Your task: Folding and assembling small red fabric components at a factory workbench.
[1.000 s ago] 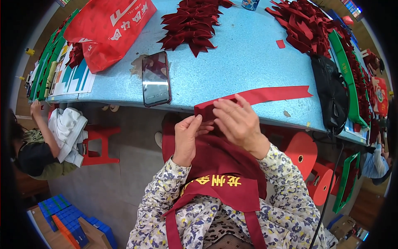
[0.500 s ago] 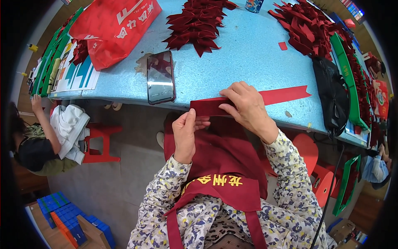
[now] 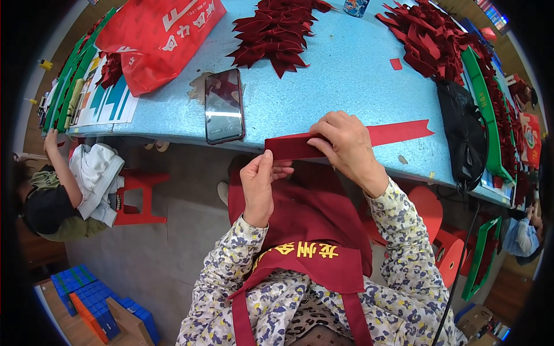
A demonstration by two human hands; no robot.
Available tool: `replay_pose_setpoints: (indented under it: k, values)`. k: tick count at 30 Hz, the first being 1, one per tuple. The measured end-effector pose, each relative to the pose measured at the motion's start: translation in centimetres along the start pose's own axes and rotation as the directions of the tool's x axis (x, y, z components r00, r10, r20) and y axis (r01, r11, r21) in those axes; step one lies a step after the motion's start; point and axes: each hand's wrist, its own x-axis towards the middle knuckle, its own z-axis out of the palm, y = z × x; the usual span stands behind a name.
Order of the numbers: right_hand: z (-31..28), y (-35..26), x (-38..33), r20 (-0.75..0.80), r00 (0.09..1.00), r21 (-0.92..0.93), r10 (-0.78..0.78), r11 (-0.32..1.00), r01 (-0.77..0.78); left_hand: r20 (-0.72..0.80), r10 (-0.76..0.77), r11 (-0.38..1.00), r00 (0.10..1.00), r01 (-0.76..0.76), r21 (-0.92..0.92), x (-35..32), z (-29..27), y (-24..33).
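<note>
Ribbon [image 3: 346, 140] lies w/ long axis left–right along surface [image 3: 323, 86] edge – right hand [image 3: 345, 144] pinches its folded end, left hand [image 3: 259, 184] fingers grip from below.

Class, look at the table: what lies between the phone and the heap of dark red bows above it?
In the head view, only bare blue tabletop separates phone and bows.
</note>
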Motion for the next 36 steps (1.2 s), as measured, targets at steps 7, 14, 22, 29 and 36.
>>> replay_pose_setpoints:
  k: [7, 14, 22, 29, 36]
  values:
    - [-0.9, 0.2, -0.7, -0.018, 0.998, -0.017, 0.054, 0.998, -0.054, -0.033, 0.012, 0.997, 0.999, -0.015, -0.081, -0.2, -0.2, 0.1]
    - [-0.8, 0.7, -1.2, 0.045, 0.997, 0.019, 0.06, 0.998, -0.06, -0.057, 0.013, 0.997, 0.998, -0.017, -0.074, 0.1, -0.5, -0.2]
    - [-0.6, 0.7, -1.0, 0.079, 0.996, 0.023, 0.051, 0.998, -0.053, -0.063, 0.007, 0.997, 0.998, -0.012, -0.081, 0.0, -0.5, -0.2]
    - [-0.8, 0.4, -0.7, 0.088, 0.995, -0.024, 0.045, 0.999, -0.043, -0.063, -0.009, 0.995, 0.998, 0.003, -0.096, 0.0, -0.5, 0.1]
    - [-0.4, 0.6, -0.4, 0.086, 0.996, -0.125, 0.035, 0.992, -0.024, -0.059, -0.015, 0.994, 0.998, 0.008, -0.108, 0.3, -0.6, -0.1]
